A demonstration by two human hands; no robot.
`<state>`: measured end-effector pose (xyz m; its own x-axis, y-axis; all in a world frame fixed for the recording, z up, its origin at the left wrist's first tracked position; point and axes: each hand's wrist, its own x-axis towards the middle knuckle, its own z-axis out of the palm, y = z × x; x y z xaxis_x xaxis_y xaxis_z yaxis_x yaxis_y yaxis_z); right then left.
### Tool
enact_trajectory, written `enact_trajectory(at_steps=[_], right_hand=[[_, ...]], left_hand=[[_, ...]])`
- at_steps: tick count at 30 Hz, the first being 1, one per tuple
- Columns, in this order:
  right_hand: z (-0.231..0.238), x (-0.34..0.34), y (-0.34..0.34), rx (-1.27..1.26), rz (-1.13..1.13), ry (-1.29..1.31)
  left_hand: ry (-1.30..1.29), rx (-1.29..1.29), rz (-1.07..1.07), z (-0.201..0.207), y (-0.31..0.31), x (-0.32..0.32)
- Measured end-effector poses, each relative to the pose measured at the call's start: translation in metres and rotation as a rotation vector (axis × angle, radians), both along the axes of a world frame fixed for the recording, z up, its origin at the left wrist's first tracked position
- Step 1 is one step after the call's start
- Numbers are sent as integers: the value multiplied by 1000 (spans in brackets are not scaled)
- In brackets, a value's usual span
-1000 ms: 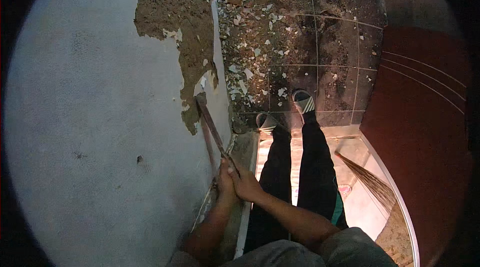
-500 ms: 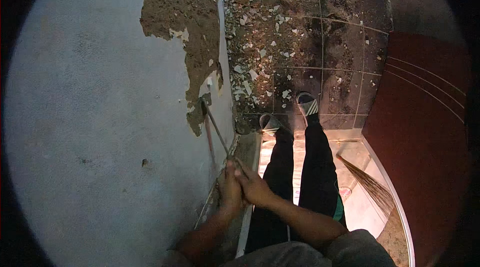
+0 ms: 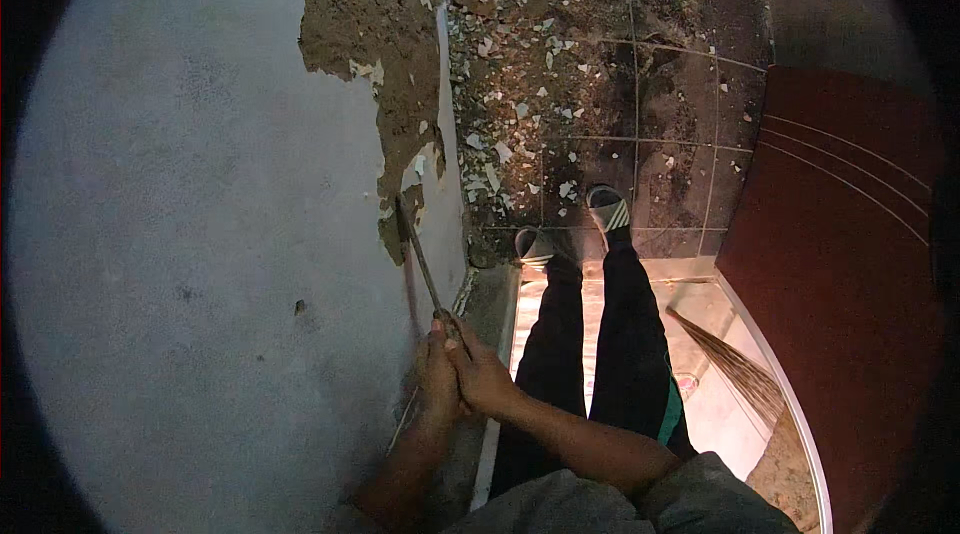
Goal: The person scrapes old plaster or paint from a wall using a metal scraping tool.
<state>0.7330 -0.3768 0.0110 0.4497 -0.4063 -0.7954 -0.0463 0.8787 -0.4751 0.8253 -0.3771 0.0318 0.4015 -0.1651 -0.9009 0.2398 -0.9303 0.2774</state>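
Observation:
Both my hands are closed around a long thin metal bar with a darker tip. My left hand grips it on the wall side, and my right hand wraps it close beside, the two touching. The bar slants up and left to the wall, where its tip meets the lower part of a bare brown patch. Pale, ragged-edged coating borders this patch. A small piece of white coating clings just above the tip. The bar's lower end is hidden in my hands.
Pale broken flakes lie over the dark tiled floor along the wall base. My sandalled feet stand at a doorway threshold. A stick broom lies to the right, beside a reddish-brown door.
My hands and the bar's lower end have shifted slightly left, so the bar stands a little steeper. Its tip stays at the patch's lower part. The view has moved slightly.

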Motion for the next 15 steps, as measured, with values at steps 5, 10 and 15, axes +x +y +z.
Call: enact_trajectory(at_steps=[5,10,15], right_hand=[[9,-11,-14,74,26,-67],[-30,-8,26,-185,-8,64],[-21,-5,8,-82,-4,-10]], left_hand=[[-40,-26,2,-5,9,-6],[-73,-71,-15,-14,8,-22],[-62,-133,41,-39,28,0]])
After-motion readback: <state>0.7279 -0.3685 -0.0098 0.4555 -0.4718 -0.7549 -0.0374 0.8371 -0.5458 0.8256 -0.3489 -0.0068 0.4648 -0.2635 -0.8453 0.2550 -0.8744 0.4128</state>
